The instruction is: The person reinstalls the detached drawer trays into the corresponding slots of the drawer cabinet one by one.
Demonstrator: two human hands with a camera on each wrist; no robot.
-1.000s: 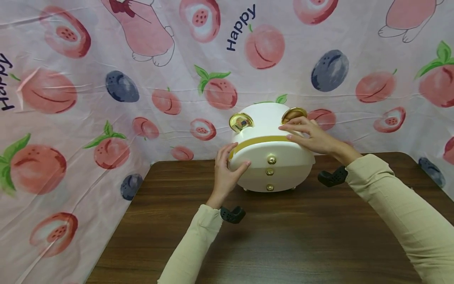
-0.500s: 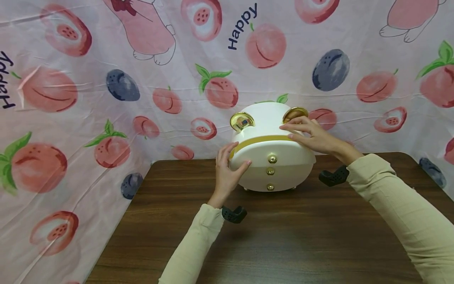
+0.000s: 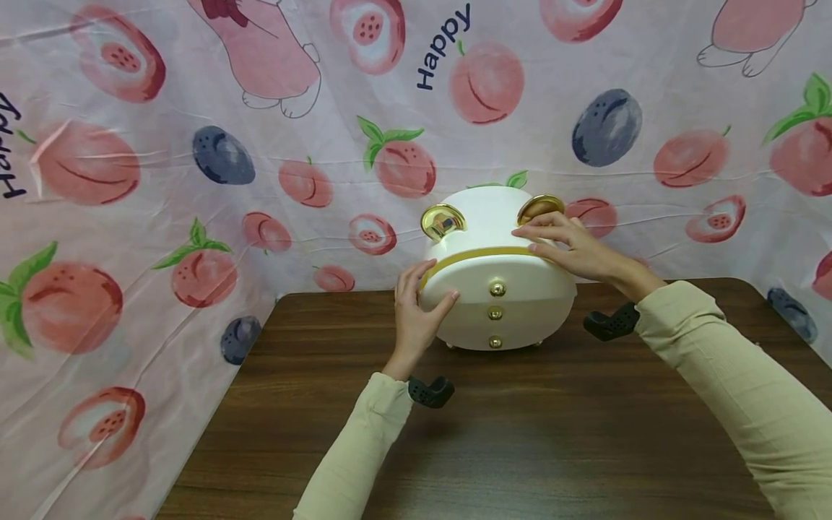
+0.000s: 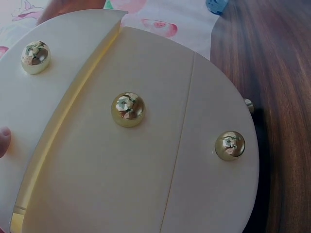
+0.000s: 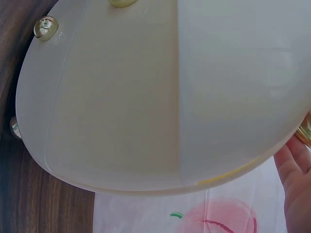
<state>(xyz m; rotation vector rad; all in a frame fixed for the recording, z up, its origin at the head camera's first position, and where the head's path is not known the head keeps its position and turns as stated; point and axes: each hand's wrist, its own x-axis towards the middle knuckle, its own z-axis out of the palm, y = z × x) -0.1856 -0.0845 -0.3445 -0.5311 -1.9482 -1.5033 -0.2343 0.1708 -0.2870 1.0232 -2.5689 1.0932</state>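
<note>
A white rounded storage box (image 3: 487,209) with two round gold ears stands at the back of the table. Three gold knobs, among them the upper knob (image 3: 497,288), run down its front. The upper drawer (image 3: 533,274) stands out slightly, with a gold band (image 3: 484,253) showing behind its top edge. My left hand (image 3: 416,318) grips this drawer's left edge, thumb on the front and fingers around the side. On top, my right hand (image 3: 572,245) lies with extended fingers below the right ear (image 3: 541,208), its thumb near the drawer's top edge.
The box stands on a dark wooden table (image 3: 520,433). Close behind it hangs a fruit-printed cloth (image 3: 312,238), which also runs along the left side. A black wrist mount (image 3: 431,392) sits under the left wrist, and another black mount (image 3: 611,323) under the right.
The upper drawer has moved in slightly, and the gold band behind it looks narrower. Both hands keep nearly the same place on the box.
</note>
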